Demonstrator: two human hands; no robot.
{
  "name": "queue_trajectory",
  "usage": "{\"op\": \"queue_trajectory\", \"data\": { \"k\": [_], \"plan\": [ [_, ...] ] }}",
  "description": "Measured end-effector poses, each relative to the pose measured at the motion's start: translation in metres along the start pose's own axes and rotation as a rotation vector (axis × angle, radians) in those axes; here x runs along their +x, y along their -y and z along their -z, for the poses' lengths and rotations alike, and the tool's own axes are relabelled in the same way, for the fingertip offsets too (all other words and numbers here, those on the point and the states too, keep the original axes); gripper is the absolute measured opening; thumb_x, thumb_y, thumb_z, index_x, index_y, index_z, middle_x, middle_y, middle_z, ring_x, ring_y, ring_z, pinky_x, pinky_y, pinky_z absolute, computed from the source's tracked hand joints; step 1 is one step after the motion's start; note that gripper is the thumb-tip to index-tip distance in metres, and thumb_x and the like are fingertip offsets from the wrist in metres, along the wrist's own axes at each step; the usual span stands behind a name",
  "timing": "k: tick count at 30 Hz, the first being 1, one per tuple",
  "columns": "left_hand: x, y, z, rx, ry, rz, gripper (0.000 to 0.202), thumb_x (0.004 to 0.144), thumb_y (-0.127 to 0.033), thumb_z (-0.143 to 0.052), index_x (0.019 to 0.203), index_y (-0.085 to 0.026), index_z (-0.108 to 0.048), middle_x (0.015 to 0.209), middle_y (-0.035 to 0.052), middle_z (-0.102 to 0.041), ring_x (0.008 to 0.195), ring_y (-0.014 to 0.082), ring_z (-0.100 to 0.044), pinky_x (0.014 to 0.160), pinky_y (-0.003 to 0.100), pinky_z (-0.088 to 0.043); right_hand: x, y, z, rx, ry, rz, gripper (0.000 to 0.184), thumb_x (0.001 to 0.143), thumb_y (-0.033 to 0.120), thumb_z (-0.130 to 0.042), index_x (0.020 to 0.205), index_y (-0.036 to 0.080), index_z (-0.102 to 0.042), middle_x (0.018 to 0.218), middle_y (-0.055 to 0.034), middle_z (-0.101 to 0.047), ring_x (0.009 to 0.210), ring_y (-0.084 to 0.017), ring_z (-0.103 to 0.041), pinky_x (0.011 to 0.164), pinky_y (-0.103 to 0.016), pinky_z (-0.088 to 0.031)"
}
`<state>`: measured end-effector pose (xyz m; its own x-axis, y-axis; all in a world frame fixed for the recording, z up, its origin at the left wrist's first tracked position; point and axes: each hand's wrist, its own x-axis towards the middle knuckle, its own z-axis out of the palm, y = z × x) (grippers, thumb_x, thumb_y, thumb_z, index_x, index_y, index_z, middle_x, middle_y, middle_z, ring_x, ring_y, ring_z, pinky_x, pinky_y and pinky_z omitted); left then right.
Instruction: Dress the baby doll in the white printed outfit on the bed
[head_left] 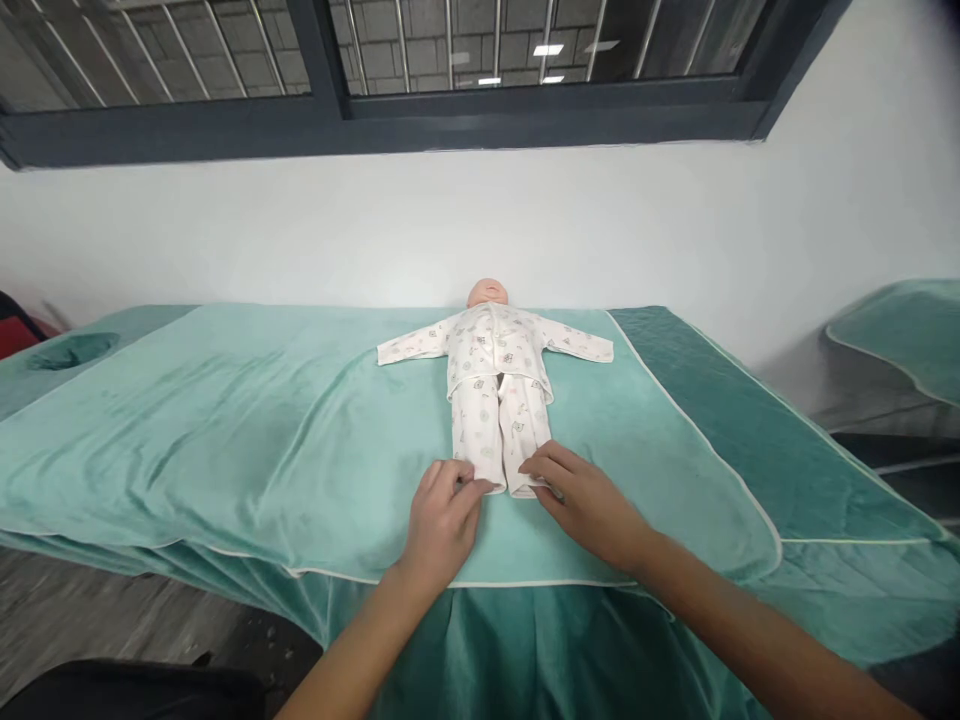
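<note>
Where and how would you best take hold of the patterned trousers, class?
Probably by the two leg hems, coming from the near side, one hand per hem. The trousers lie with legs straight and side by side, hems toward the person, where the left hand and right hand are.

A clothed doll [493,340] lies on a blanket [225,430] across a bed [720,430], its head [488,293] at the far edge by the wall [420,220]. Toward the near edge, the left hand [444,520] is at the trousers' [476,420] lower left, the right hand [585,500] at their lower right.
</note>
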<state>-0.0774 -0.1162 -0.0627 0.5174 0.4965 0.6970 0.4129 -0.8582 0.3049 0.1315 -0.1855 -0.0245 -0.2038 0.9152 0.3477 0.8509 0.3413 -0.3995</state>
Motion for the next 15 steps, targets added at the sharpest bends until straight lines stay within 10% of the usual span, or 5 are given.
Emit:
{"op": "queue_trajectory", "data": {
  "k": [15],
  "plan": [
    [0.013,-0.009,-0.014,-0.014,-0.119,0.155,0.011,0.089,-0.012,-0.056,0.095,-0.019,-0.063,0.093,0.0061,-0.051,0.091,0.0183,-0.049,0.076,0.032,-0.047,-0.004,-0.004,0.001,0.047,-0.063,0.005,0.024,0.091,0.007,-0.044,0.106,0.022,-0.056,0.101,-0.0060,-0.058,0.092,-0.019,-0.060,0.078,-0.033,-0.051]
  ]
}}
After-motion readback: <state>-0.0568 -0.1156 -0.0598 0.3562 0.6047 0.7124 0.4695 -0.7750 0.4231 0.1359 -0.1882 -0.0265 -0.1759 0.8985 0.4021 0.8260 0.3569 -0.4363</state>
